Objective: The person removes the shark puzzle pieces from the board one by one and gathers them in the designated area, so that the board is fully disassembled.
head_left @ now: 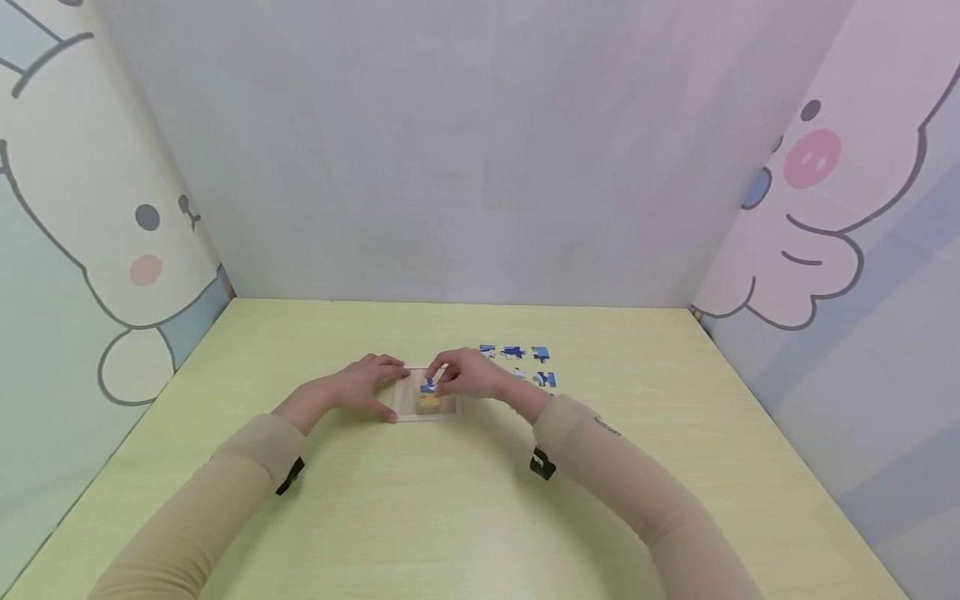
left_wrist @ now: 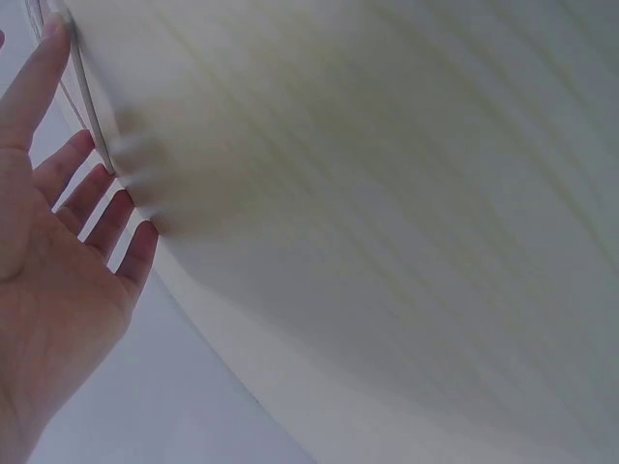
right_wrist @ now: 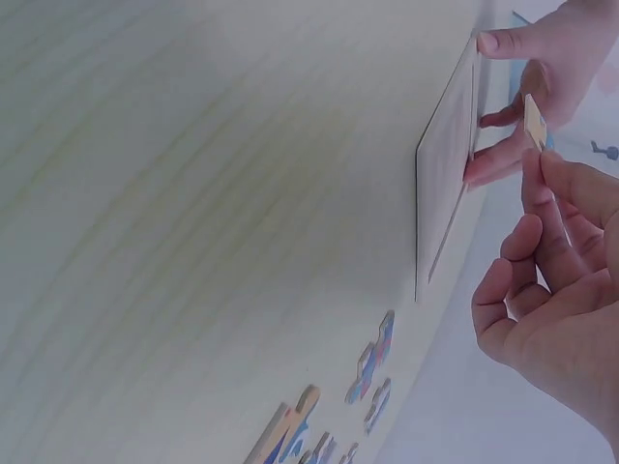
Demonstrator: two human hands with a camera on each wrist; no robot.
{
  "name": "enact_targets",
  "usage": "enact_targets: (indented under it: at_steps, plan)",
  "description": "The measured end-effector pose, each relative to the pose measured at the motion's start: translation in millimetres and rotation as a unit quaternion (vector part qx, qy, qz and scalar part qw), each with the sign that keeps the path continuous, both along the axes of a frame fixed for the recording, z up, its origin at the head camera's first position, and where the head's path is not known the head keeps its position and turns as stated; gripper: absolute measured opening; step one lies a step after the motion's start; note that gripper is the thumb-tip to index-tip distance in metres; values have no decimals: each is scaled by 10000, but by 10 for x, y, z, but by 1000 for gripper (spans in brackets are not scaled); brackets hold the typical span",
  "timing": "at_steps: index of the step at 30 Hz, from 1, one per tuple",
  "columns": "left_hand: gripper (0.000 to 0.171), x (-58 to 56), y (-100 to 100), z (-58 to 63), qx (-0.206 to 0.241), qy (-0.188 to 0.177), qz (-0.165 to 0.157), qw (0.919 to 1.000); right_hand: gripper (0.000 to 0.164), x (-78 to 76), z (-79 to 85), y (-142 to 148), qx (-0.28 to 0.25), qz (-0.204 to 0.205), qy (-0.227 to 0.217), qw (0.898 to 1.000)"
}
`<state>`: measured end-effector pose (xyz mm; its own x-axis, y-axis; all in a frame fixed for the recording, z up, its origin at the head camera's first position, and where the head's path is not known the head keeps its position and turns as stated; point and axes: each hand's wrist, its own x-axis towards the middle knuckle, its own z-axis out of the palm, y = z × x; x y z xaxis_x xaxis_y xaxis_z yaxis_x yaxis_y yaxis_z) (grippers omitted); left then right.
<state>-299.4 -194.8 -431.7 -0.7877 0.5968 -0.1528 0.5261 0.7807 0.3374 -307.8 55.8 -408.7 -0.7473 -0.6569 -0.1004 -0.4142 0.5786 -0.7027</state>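
Note:
A shallow wooden puzzle tray [head_left: 406, 398] with a pale rim lies flat on the table, between the two hands. My left hand [head_left: 358, 387] rests at its left side, fingers spread and fairly straight, with the thumb at the near corner and fingertips at the far edge. In the left wrist view, the fingertips [left_wrist: 142, 232] meet the table along the tray. My right hand [head_left: 472, 374] pinches a small jigsaw piece [right_wrist: 535, 124] between thumb and forefinger, raised over the tray. From the head view, blue and yellow printing shows beneath those fingers.
Several loose blue-and-white jigsaw pieces [head_left: 513, 352] lie on the table right of the tray, some partly hidden by the right wrist. The pale yellow table [head_left: 480, 517] runs back to a grey cloth wall [head_left: 450, 167]. Cartoon-printed side panels [head_left: 840, 250] flank it.

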Motion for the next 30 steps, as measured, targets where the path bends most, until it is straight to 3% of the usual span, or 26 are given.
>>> enact_targets:
  at_steps: [19, 30]
  plan:
    - [84, 18, 1, 18, 38, 19, -20, 10000, 19, 36, 92, 528, 205, -221, 160, 9994]
    - [83, 37, 19, 37, 35, -16, 9, 10000, 18, 16, -28, 766, 478, -299, 220, 9982]
